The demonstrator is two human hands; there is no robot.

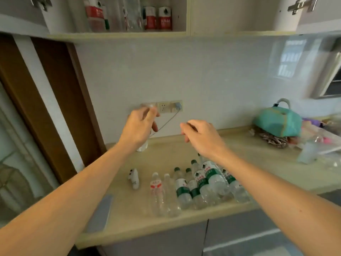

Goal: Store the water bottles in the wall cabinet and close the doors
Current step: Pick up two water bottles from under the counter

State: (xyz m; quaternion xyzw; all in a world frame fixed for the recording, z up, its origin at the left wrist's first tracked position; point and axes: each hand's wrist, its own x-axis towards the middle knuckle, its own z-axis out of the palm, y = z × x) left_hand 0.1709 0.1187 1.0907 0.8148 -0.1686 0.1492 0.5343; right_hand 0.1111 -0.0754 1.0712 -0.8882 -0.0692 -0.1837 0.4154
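Two bare forearms are reaching in over the countertop [129, 218]. Left hand [137, 126] is gripping one clear bottle [143, 145], held upright above the counter. Right hand [200, 134] is hovering, fingers loosely curled, holding nothing. Roughly eight water bottles [191, 187] are lying on the counter; about five are standing in the open wall cabinet [118, 35].

The left hand [139, 126] covers most of the clear bottle [144, 145] it holds; only the cap and the bottom show. The right forearm [239, 163] hides part of the green-label bottles [212, 179] on the countertop [258, 174]. The bottles in the wall cabinet [118, 35] are cut by the top edge, and their red labels [165, 20] are too blurred to read. Both cabinet doors run out of the picture.
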